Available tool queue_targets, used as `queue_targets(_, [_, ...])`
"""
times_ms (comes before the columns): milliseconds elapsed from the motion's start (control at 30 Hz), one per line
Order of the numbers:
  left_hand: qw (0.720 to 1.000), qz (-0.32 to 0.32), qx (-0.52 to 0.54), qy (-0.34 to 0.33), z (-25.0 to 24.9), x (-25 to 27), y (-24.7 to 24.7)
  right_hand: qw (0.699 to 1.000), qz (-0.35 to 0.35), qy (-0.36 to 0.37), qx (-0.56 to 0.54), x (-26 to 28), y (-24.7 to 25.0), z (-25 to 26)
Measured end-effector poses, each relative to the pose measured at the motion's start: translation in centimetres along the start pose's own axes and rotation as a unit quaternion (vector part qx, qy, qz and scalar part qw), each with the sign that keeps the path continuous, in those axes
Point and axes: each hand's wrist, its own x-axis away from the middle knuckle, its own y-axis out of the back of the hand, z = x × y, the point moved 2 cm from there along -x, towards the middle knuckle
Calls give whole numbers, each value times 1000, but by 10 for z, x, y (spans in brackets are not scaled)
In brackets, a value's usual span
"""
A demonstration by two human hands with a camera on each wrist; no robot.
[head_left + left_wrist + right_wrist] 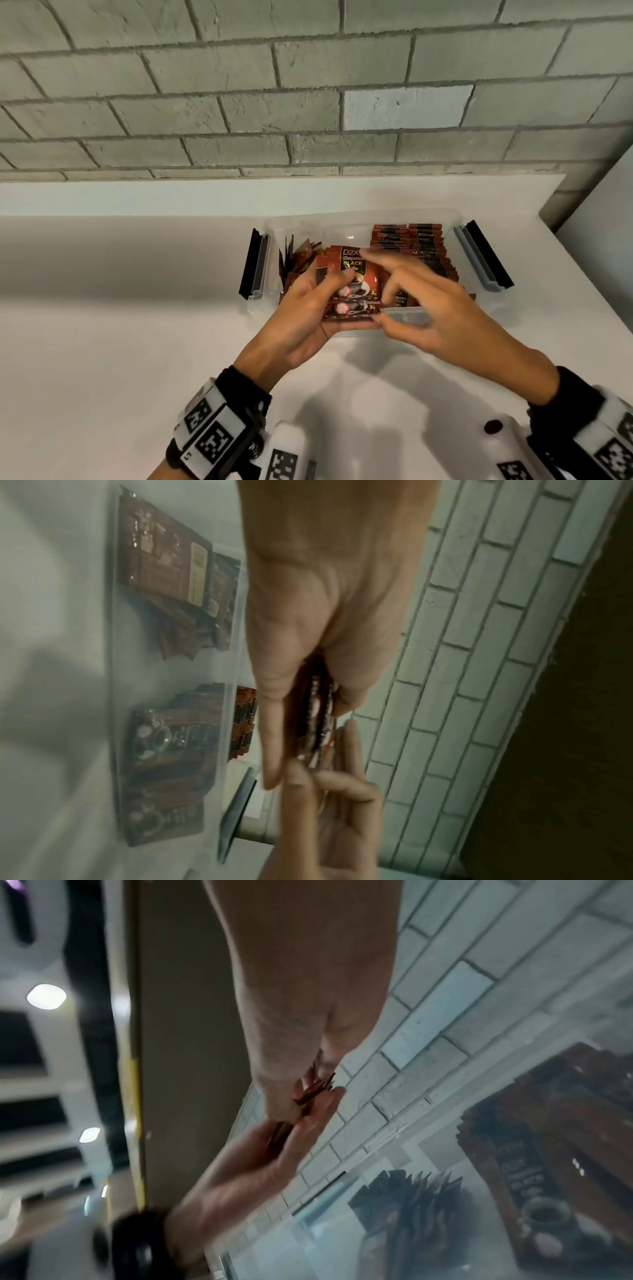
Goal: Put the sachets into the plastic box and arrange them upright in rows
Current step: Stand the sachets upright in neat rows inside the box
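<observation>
A clear plastic box point(342, 216) stands on the white counter. Rows of red-brown sachets point(411, 240) stand upright along its right side, and a few loose ones point(298, 255) lean at its left end. Over the box's near edge my left hand point(329, 291) grips a small stack of sachets point(356, 274), thumb on the front face. My right hand point(394, 281) meets that stack from the right, index finger at its top edge and thumb lower down. In the right wrist view the stack's edges point(315, 1088) show pinched between the right hand's fingers point(284, 1096).
The box's hinged latches stick out at both ends, black and grey on the left point(255, 263) and on the right point(483, 255). A grey brick wall point(308, 102) rises just behind the counter. The counter's edge point(582, 260) runs down the right.
</observation>
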Motion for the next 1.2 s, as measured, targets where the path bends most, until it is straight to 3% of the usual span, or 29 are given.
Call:
queue_targets(100, [999, -1, -14, -29, 1, -1, -1, 987, -27, -72, -139, 2, 6, -3])
queue_targets(200, [998, -22, -28, -53, 3, -5, 2, 950, -103, -126, -267, -3, 6, -13])
queue_targets(333, [994, -9, -81, -74, 8, -7, 2, 946, -110, -197, -235, -10, 3, -24])
queue_targets(600, [998, 2, -41, -50, 13, -9, 8, 921, -129, -217, -297, -2, 14, -32])
queue_targets(733, [989, -26, -128, -71, 12, -12, 17, 933, -87, -193, -290, 1, 24, -30])
queue_targets(867, [972, -21, -229, -53, 5, -14, 21, 973, -16, -164, -160, -5, 42, -26])
queue_targets(1000, [942, 40, -331, -38, -4, -16, 12, 986, 126, -96, -58, -22, 39, -20])
queue_targets(1067, [941, 59, -330, -36, -7, -18, 8, 982, 160, -95, -24, -26, 34, -23])
queue_targets(1200, [968, 70, -241, -21, -6, -18, 13, 983, 122, -134, -39, -21, 37, -33])
